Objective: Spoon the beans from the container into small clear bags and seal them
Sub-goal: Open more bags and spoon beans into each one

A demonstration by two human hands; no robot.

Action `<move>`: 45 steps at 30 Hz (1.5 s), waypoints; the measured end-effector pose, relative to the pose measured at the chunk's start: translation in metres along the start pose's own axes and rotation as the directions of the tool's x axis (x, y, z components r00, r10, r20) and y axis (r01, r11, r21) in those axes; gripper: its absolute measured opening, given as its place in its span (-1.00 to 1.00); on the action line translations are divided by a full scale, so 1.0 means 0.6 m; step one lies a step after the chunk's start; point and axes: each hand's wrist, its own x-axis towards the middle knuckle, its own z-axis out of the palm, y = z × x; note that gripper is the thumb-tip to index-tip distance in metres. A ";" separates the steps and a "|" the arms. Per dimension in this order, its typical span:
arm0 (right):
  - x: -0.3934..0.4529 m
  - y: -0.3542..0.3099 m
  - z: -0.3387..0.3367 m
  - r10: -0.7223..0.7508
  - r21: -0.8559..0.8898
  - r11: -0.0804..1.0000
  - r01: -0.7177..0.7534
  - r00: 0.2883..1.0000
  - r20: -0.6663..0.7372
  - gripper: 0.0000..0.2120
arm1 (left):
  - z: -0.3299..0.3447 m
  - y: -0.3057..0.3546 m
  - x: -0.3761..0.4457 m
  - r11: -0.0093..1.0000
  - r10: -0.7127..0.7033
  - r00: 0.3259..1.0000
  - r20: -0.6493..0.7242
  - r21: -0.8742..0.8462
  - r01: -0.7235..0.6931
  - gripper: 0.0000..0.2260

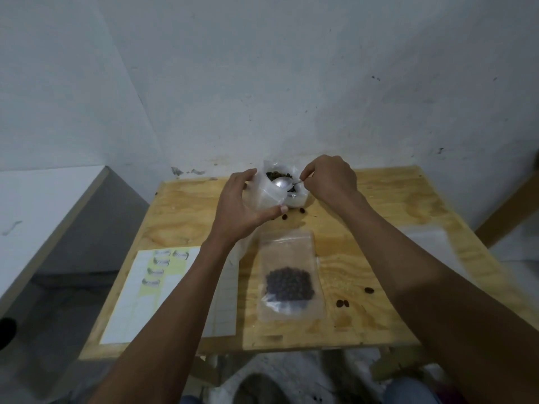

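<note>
A white container (297,199) of dark beans stands at the far edge of the plywood table (379,217). My left hand (242,205) holds a small clear bag (264,193) open in front of the container. My right hand (329,179) pinches the handle of a metal spoon (282,183), whose bowl sits at the bag's mouth, above the container. A filled clear bag (288,281) with a clump of dark beans lies flat on the table nearer to me.
Loose beans (342,303) lie scattered on the table, some near the container. A white sheet with labels (157,287) lies at the left front. A pale plastic sheet (425,243) rests at the right. A wall stands just behind the table.
</note>
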 end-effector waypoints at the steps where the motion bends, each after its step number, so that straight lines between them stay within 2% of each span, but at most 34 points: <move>1: 0.000 0.002 0.001 0.002 0.004 1.000 -0.002 1.000 -0.011 -0.76 | 0.002 0.001 0.000 1.000 -0.009 1.000 0.010 -0.005 0.009 -0.07; 8: -0.003 0.008 0.011 0.026 0.077 0.997 -0.021 0.998 -0.064 -0.72 | 0.014 0.012 0.009 0.999 -0.022 0.999 0.047 -0.031 0.024 -0.09; 11: -0.003 0.008 0.018 0.037 0.037 0.999 -0.034 0.996 -0.085 -0.70 | 0.019 0.013 0.015 0.999 -0.019 0.998 0.064 -0.038 0.021 -0.08; 19: -0.002 0.001 0.030 0.066 0.118 0.990 -0.080 0.991 0.118 -0.84 | 0.030 0.015 0.022 0.999 -0.020 0.996 0.086 -0.048 0.024 -0.08; 24: 0.012 0.005 0.023 0.136 0.224 0.959 -0.173 0.976 0.170 -0.82 | 0.031 0.013 0.021 0.999 -0.028 0.996 0.087 -0.044 0.032 -0.09; 32: 0.008 0.026 0.004 0.163 0.274 0.943 -0.186 0.981 0.107 -0.87 | 0.014 0.016 0.013 1.000 0.012 0.994 0.104 0.019 -0.014 -0.06; 40: 0.002 0.025 -0.059 0.177 0.336 0.921 -0.200 0.979 0.099 -0.67 | 0.000 0.027 0.005 0.990 -0.004 0.996 0.091 0.140 -0.009 -0.01; 45: -0.006 0.011 -0.100 0.139 0.342 0.926 -0.161 0.986 0.087 -0.70 | -0.003 0.036 0.004 0.983 -0.035 0.996 0.087 0.182 0.019 0.07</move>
